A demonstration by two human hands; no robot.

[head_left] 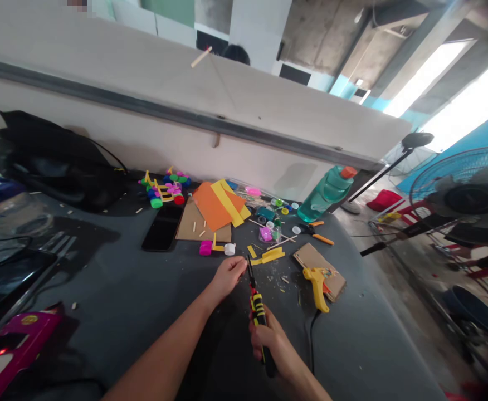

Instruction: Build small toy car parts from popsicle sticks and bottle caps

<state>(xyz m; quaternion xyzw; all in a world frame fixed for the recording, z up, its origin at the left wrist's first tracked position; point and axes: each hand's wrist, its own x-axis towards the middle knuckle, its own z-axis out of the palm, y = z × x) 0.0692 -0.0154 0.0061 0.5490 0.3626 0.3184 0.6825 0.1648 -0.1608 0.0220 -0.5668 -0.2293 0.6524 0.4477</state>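
Note:
My right hand (274,337) is wrapped around the black-and-yellow handles of long-nose pliers (259,306), whose jaws point away from me. Close to the jaw tips, my left hand (228,277) is closed in a pinch; what it holds, if anything, is too small to make out. Just beyond the tips lie folded yellow strips (272,255). A small piece with a magenta cap (205,248), a white cap (229,249) and a yellow strip between them sits past my left hand. To the right, a yellow glue gun (318,289) rests at a piece of cardboard (305,257).
Behind lie a phone (160,229), orange sheet (210,209), colourful wheeled pieces (164,191) and loose bottle caps (286,211). A green bottle (323,195) stands near orange-handled pliers (322,239). A black bag (55,161) and magenta device (27,340) are left; a fan (448,197) stands right.

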